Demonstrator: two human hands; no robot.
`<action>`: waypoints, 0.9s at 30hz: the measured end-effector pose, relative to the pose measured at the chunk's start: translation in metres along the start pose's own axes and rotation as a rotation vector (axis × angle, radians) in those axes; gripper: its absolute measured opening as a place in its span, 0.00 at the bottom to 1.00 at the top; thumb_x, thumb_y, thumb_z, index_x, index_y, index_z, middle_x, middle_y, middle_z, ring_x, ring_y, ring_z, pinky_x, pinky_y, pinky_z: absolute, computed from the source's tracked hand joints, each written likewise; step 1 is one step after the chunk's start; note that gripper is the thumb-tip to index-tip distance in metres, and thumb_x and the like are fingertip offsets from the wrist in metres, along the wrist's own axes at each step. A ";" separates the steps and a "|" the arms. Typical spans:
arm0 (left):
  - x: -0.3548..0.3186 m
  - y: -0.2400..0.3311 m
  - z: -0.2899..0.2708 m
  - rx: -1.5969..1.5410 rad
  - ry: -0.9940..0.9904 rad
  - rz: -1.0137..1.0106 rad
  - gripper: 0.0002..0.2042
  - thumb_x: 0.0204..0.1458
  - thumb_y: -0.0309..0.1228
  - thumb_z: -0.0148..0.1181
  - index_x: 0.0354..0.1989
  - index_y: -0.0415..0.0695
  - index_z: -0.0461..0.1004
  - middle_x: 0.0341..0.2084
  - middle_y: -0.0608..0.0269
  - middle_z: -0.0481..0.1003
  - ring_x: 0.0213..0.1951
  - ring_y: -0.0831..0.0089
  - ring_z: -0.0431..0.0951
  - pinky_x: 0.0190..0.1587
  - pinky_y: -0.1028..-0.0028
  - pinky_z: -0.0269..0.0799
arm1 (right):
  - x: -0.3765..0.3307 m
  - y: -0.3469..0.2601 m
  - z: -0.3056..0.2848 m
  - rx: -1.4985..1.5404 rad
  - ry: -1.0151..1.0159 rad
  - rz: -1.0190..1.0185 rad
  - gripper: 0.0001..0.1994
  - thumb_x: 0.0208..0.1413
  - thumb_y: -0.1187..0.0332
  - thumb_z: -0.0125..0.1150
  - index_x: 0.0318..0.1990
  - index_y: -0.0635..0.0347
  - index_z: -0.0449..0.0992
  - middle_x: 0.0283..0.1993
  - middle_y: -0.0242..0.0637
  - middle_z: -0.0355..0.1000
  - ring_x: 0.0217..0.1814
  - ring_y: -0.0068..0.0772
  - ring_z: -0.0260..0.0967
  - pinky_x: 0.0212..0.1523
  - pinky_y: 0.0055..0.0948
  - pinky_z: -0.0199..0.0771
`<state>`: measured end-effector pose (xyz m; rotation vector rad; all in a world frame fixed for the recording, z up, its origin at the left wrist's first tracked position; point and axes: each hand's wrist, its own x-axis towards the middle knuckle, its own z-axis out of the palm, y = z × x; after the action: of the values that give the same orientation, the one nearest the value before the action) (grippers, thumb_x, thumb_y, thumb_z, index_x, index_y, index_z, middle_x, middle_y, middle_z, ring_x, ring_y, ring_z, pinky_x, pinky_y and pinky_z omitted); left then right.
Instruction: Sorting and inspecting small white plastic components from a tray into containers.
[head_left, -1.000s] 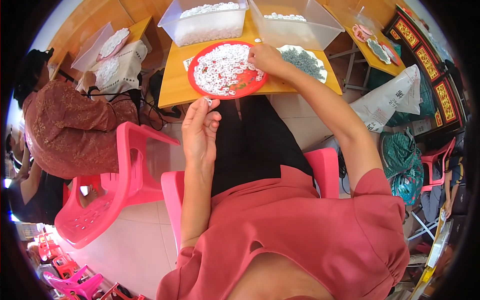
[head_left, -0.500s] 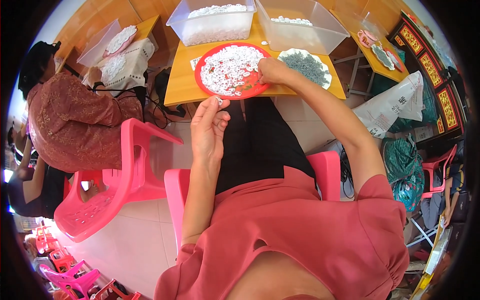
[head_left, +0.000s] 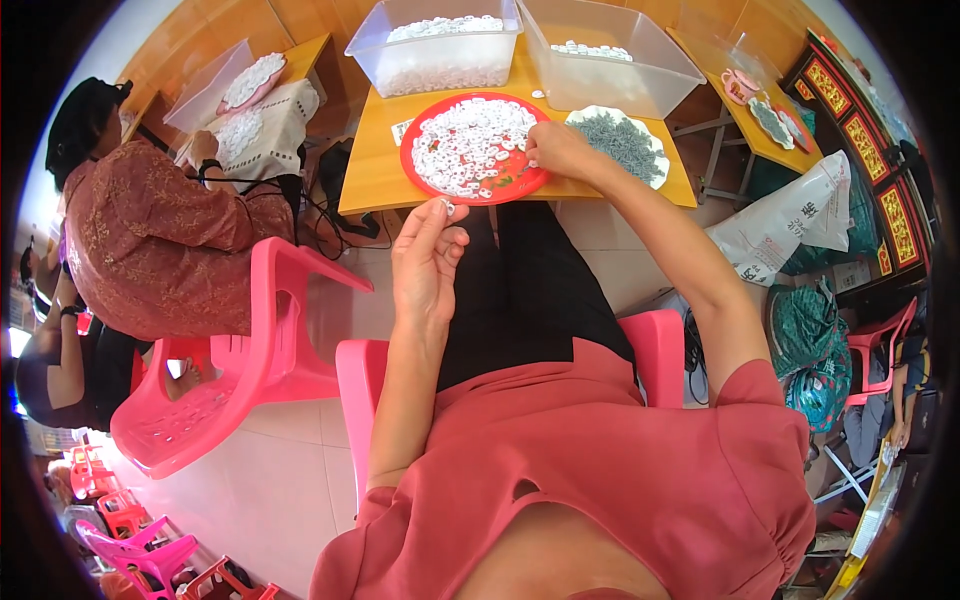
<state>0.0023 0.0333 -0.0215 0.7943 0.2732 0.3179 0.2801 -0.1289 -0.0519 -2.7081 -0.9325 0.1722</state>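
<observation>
a yellow wooden worktop (head_left: 375,170) fills the top of the view, with two clear plastic bins at its far edge – the left bin (head_left: 435,45) heaped with small white pieces, the right bin (head_left: 610,55) holding only a thin layer of them. in front of the bins sits a round red plate (head_left: 420,150) covered with small white rings (head_left: 465,145), and just to its right a white plate (head_left: 655,160) piled with small grey parts (head_left: 620,145). an empty pink plastic chair (head_left: 240,350) stands to the left, beside another person in a patterned brown top (head_left: 160,240) who sits at a neighbouring table. the right hand (head_left: 560,150) rests on the right edge of the red plate, fingers curled down among the rings; whether its grip is pinched on one cannot be seen. the left hand (head_left: 425,265) is raised below the worktop's near edge, thumb and forefinger pressed together – pinching one small white ring (head_left: 449,209) at the fingertips
</observation>
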 end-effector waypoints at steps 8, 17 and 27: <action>0.000 -0.004 0.000 -0.026 0.020 0.010 0.09 0.67 0.32 0.62 0.49 0.41 0.78 0.39 0.57 0.84 0.30 0.78 0.81 0.31 0.83 0.75 | 0.004 -0.007 -0.010 -0.081 -0.040 -0.018 0.06 0.49 0.70 0.71 0.35 0.59 0.85 0.38 0.45 0.83 0.44 0.46 0.82 0.45 0.42 0.79; 0.000 -0.001 -0.003 -0.027 0.025 0.007 0.09 0.67 0.32 0.61 0.49 0.42 0.78 0.39 0.58 0.84 0.30 0.79 0.81 0.31 0.83 0.74 | 0.000 -0.024 -0.021 -0.240 -0.103 -0.056 0.13 0.57 0.69 0.61 0.47 0.65 0.82 0.49 0.55 0.82 0.53 0.56 0.81 0.50 0.50 0.82; -0.001 -0.002 -0.002 -0.019 0.027 0.000 0.09 0.67 0.32 0.61 0.49 0.42 0.78 0.39 0.58 0.84 0.30 0.79 0.81 0.32 0.82 0.74 | 0.007 -0.038 -0.017 -0.192 0.016 0.001 0.10 0.53 0.70 0.64 0.39 0.65 0.84 0.43 0.54 0.82 0.50 0.54 0.82 0.48 0.47 0.82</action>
<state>0.0014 0.0331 -0.0237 0.7715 0.2955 0.3311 0.2670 -0.0992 -0.0243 -2.8792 -0.9896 0.0638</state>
